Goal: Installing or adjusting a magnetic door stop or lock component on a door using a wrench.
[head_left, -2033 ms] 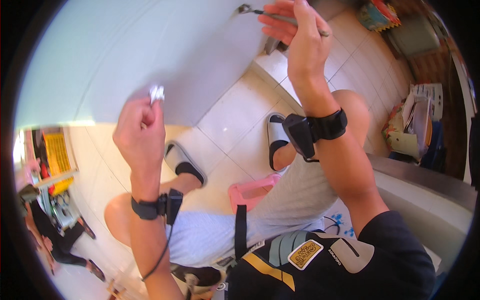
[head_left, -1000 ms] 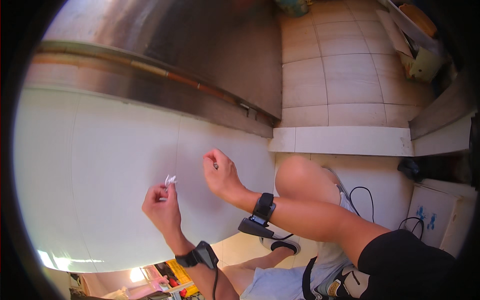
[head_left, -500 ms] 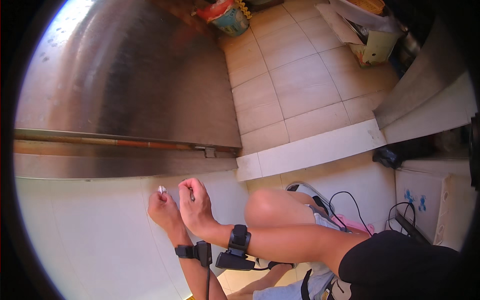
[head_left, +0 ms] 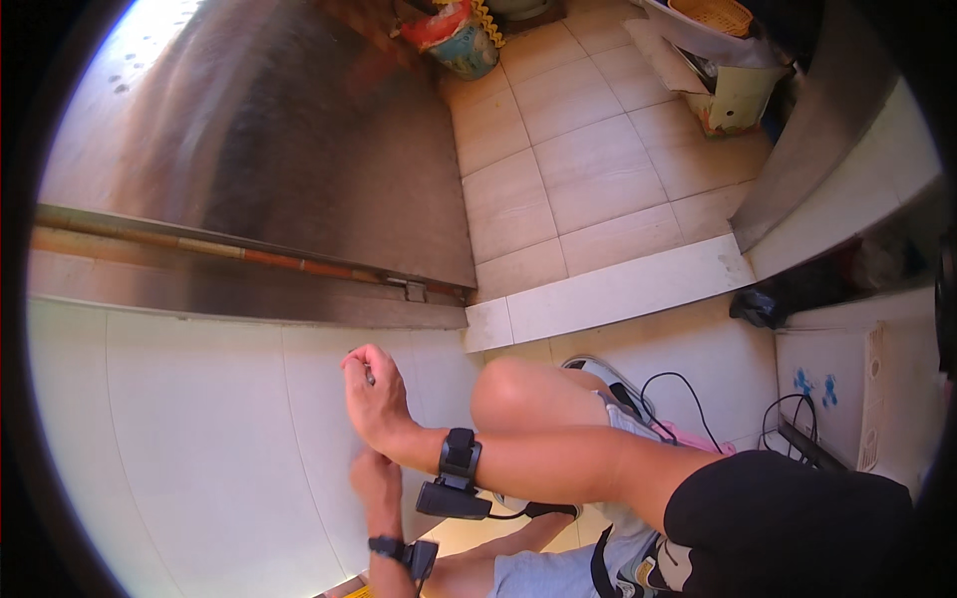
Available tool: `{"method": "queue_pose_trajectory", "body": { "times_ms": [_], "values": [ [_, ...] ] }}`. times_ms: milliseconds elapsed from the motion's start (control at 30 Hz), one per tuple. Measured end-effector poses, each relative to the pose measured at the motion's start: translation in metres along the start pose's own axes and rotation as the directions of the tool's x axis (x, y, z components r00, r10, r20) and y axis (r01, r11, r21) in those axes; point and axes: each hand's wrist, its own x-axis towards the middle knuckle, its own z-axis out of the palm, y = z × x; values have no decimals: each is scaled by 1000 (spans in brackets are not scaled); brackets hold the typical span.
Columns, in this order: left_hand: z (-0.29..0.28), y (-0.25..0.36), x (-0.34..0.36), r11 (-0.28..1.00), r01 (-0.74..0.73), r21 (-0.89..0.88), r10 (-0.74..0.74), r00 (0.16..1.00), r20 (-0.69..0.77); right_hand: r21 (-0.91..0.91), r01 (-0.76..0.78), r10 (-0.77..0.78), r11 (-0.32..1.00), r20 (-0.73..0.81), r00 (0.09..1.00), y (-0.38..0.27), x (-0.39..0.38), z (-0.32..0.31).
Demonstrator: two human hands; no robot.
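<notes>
My right hand (head_left: 375, 404) is closed in front of the white tiled wall (head_left: 209, 419). A small grey, metal-looking thing (head_left: 370, 377) shows between its curled fingers; most of it is covered, so its kind is hidden. Lower down, my left hand (head_left: 375, 478) is just below the right wrist. Its fingers are blurred and turned away, and I cannot make out anything in them. Both forearms wear a black strap with a small box, the right one (head_left: 459, 458) nearer the knee.
A large dark metal panel (head_left: 329, 149) with a rusty rod (head_left: 269, 257) along its lower edge fills the upper left. Beyond the white sill (head_left: 618, 299) lies a tiled floor with a bucket (head_left: 467, 52) and an open carton (head_left: 743, 95). A white box (head_left: 832, 399) and black cables are at right.
My left hand has dropped down and right, from beside the right hand to below its wrist. The small whitish thing seen at its fingertips no longer shows. My right hand has shifted slightly left.
</notes>
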Motion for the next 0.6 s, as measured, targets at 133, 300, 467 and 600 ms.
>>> {"method": "queue_pose_trajectory", "body": {
  "times_ms": [133,300,467,600],
  "values": [
    [-118,-7,-7,999,-31,12,32,997,-71,-51,-5,10,999,106,994,13,6,3],
    [-203,-3,-20,992,-82,-92,51,953,-298,-13,-7,9,1000,117,993,29,1,14],
    [-242,-18,-43,990,-45,-137,0,951,-310,91,87,-107,992,249,962,-3,-25,21],
    [-257,-52,-76,996,-89,-9,81,939,-333,132,95,-139,987,374,917,-22,-67,25]
  ]
}}
